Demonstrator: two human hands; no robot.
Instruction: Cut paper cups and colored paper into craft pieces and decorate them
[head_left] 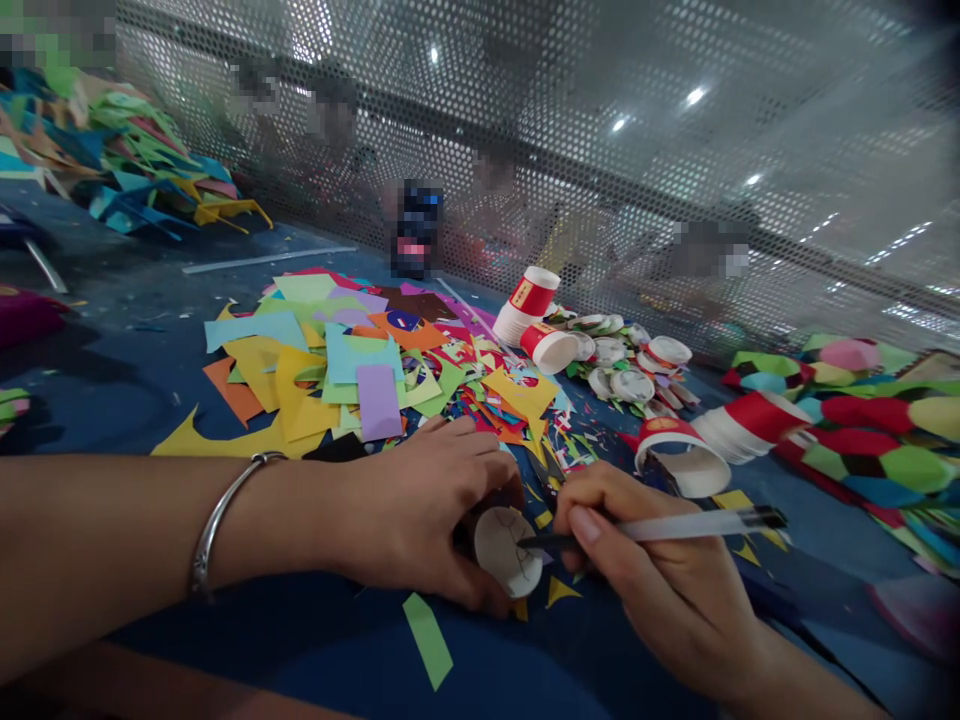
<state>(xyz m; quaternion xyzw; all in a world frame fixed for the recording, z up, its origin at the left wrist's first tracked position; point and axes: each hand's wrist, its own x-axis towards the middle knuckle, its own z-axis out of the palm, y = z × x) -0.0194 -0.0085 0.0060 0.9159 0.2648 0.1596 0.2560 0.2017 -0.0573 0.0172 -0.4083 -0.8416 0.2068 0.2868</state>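
My left hand (427, 520) is closed around a paper cup (506, 550) lying on its side, its white bottom turned toward me with thin dark lines drawn on it. My right hand (660, 570) pinches a clear-barrelled pen (690, 523), and the pen's dark tip touches the cup's bottom. A silver bangle (221, 515) sits on my left wrist. Both forearms rest low over the blue table (150, 400).
Coloured paper scraps (360, 375) cover the table's middle. Red-and-white paper cups (529, 305) stand stacked behind, with cut cup bottoms (630, 365) beside them and more stacked cups (720, 430) on the right. Paper-decorated pieces (862, 420) lie far right. A perforated screen (600, 150) backs the table.
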